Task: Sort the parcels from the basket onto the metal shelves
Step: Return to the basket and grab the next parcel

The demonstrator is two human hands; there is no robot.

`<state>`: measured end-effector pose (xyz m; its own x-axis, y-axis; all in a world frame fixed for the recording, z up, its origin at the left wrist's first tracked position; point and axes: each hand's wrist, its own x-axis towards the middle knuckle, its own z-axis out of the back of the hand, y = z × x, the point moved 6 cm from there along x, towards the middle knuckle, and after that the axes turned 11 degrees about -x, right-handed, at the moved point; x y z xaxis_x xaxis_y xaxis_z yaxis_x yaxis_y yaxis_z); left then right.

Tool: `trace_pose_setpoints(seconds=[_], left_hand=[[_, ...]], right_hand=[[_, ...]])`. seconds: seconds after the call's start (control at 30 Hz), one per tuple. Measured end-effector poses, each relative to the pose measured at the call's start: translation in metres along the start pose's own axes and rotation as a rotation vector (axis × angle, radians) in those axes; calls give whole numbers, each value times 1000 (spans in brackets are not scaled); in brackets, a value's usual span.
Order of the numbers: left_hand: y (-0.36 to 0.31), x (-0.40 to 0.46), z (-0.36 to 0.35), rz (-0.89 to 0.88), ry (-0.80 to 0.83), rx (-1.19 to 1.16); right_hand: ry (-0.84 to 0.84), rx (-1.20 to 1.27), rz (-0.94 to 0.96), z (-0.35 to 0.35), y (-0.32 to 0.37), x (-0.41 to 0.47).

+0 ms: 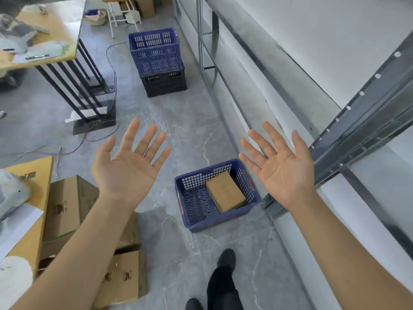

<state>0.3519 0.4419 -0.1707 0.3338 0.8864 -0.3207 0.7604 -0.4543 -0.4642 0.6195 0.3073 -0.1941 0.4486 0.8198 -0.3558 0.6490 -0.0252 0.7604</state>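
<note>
A low blue plastic basket point(250, 191) sits on the grey floor beside the metal shelves point(357, 135) on the right. One brown cardboard parcel point(225, 194) lies in the basket's right half. My left hand point(128, 164) and my right hand point(280, 166) are held out above the floor, palms up, fingers spread, holding nothing. The basket is below and between them. The shelf boards in view are white and bare.
Two stacked crates point(158, 61), blue on black, stand further along the aisle. Cardboard boxes point(69, 204) pile up at the lower left beside a wooden table point(29, 198). Another table point(55, 25) with black legs and loose cables stands at upper left. My feet point(225, 260) are below.
</note>
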Motion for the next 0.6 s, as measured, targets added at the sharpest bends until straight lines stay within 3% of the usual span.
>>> trace_pose_setpoints(seconds=[0.37,0.6], left_hand=[[43,157,12,-1,-70,-48],[98,246,60,95,-102,-45]], right_hand=[[-56,-32,-74,31,-11,153],[-139,-21,-123,72,-64,230]])
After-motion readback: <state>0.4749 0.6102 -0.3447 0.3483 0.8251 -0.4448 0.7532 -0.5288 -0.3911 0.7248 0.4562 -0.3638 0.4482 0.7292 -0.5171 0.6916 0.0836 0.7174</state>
